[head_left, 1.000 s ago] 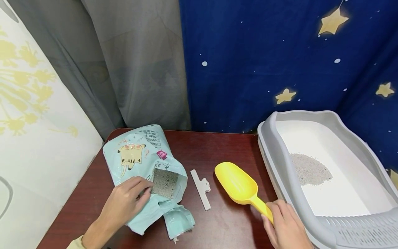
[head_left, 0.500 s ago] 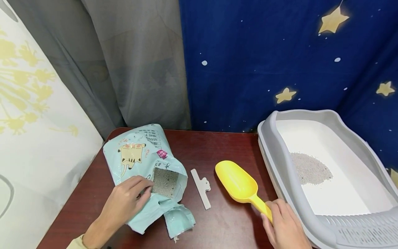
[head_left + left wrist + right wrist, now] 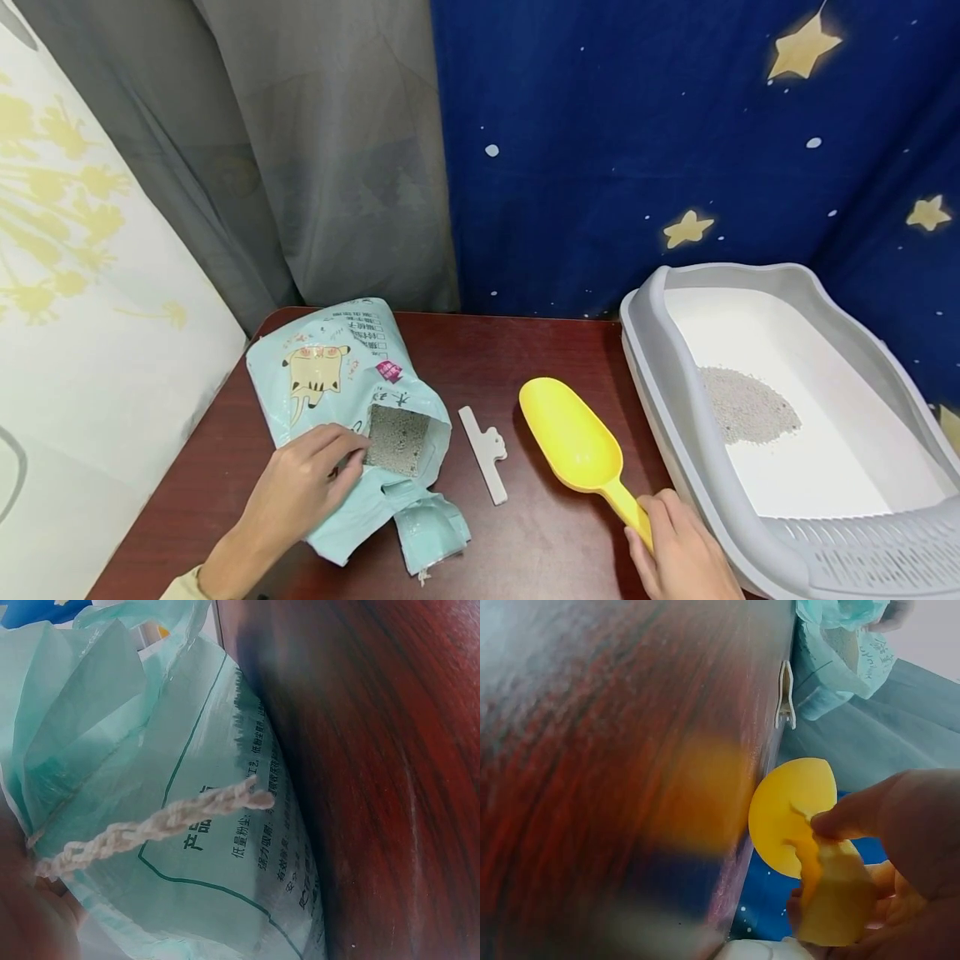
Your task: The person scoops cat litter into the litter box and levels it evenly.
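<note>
A light-blue bag of cat litter (image 3: 315, 433) lies on the table at the left, its torn opening showing grey litter (image 3: 397, 440). My left hand (image 3: 311, 475) pinches the edge of that opening between thumb and fingers. The left wrist view shows the bag's printed side (image 3: 202, 750) close up, with a twisted cord (image 3: 150, 829) in front of it. In my right hand (image 3: 686, 546) is the handle of a yellow scoop (image 3: 573, 437), whose bowl faces up and looks bare. The right wrist view has the thumb along the scoop's handle (image 3: 836, 900).
A white bag clip (image 3: 483, 456) lies between bag and scoop on the dark red table (image 3: 517, 350). At the right stands a grey-rimmed litter box (image 3: 675, 400) with a patch of litter (image 3: 750, 407) on its white floor. Curtains (image 3: 540, 208) hang behind the table.
The right hand has shifted slightly left with the scoop, and the scoop's tip has moved a little toward the back. The left hand and the bag stay put.
</note>
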{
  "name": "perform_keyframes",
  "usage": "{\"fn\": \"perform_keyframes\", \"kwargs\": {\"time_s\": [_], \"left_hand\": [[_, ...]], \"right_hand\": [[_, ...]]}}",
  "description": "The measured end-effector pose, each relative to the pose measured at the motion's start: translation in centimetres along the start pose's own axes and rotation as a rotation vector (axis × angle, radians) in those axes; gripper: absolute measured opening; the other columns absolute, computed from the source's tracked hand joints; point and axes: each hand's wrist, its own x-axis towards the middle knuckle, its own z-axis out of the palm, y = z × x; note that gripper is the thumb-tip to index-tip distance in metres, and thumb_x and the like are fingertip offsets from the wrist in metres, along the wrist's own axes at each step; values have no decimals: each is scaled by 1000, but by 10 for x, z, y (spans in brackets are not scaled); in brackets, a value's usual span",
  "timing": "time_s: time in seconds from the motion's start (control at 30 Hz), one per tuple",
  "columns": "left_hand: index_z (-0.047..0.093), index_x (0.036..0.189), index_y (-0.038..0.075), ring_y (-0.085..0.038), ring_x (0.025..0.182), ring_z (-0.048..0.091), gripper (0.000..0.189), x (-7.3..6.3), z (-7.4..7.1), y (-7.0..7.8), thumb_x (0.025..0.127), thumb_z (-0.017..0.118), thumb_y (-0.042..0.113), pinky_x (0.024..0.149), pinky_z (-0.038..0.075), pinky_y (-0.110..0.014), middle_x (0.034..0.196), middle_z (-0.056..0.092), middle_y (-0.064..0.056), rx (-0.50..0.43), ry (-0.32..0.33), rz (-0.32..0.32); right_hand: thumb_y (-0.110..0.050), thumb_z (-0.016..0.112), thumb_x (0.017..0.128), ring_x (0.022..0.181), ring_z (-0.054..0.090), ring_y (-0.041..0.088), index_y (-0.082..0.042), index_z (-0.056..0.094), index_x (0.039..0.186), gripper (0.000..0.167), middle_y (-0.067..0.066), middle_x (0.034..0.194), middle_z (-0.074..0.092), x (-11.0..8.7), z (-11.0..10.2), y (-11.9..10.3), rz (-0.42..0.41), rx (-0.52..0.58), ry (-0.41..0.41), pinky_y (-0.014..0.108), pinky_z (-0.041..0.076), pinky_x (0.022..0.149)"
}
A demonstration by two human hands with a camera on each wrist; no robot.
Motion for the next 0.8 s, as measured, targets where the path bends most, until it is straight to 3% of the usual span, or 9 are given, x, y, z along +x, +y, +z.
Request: {"fn": "perform_keyframes", "kwargs": {"time_s": [0.1,0.2,0.37,0.43,0.47,0.63,0.8], "left_hand": [[82,93,10,-14,80,71,30,0,-1,1,105,56,20,66,61,-36,93,74,6,-1,-3,-9],[82,93,10,-14,80,71,29,0,-1,1,104,56,20,66,61,-36,93,74,5,-2,3,-6],[82,94,11,-14,80,71,28,-1,-1,1,104,57,20,66,60,-34,94,75,6,-3,4,-8],[82,94,11,-14,80,70,24,-1,0,1,101,60,18,66,60,-34,94,75,6,-4,6,-6],[82,95,12,-14,80,70,21,-2,0,0,100,62,16,66,60,-33,94,75,6,-3,11,0],[82,95,12,-14,80,71,15,-2,1,0,93,68,11,66,60,-33,94,75,6,-2,23,15],[82,94,12,-14,80,71,23,-2,1,0,100,61,17,66,60,-34,94,75,6,-3,13,1]], "right_hand": [[-38,55,105,71,44,10,-5,67,99,36,-7,90,46,-2,0,3,11,14,-55,32,44,55],[-24,71,89,71,42,9,-6,68,100,22,-8,90,44,-4,0,5,23,25,-100,31,43,55],[-21,79,84,72,42,7,-7,68,100,23,-10,90,43,-4,-1,5,42,17,-126,30,44,54],[-18,84,81,71,41,7,-7,68,99,27,-10,89,42,-4,-1,4,52,9,-135,29,44,54],[-15,89,74,71,41,6,-8,68,98,33,-10,89,42,-4,-1,4,61,5,-144,30,44,54],[-12,97,69,69,39,5,-9,69,97,40,-11,87,40,-5,-2,1,108,-17,-192,29,42,54],[-12,98,69,69,38,4,-9,68,97,41,-11,87,39,-6,-2,1,124,-18,-206,29,41,54]]}}
